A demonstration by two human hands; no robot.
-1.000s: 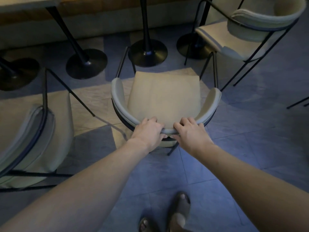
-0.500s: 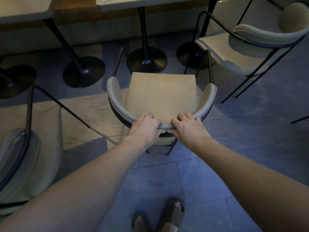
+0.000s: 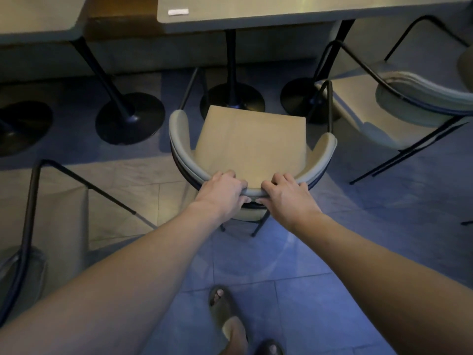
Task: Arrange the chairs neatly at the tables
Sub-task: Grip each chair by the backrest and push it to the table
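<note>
Grey floor tiles (image 3: pixel 320 298) carry a beige chair (image 3: pixel 252 147) facing a pedestal table (image 3: pixel 294 8). Left hand (image 3: pixel 221 192) and right hand (image 3: pixel 286 196) both grip its curved backrest, fingers curled over the rim.

Left hand (image 3: pixel 222 192) and right hand (image 3: pixel 285 194) grip curved backrest of centre chair (image 3: pixel 252 143), fingers curled over rim. Chair faces table (image 3: pixel 294 12); seat front near table's pedestal base (image 3: pixel 231 99). Second chair (image 3: pixel 399 103) at right, third chair (image 3: pixel 38 221) at left. Sandalled foot (image 3: pixel 225 311) on tiled floor (image 3: pixel 358 239).
</note>
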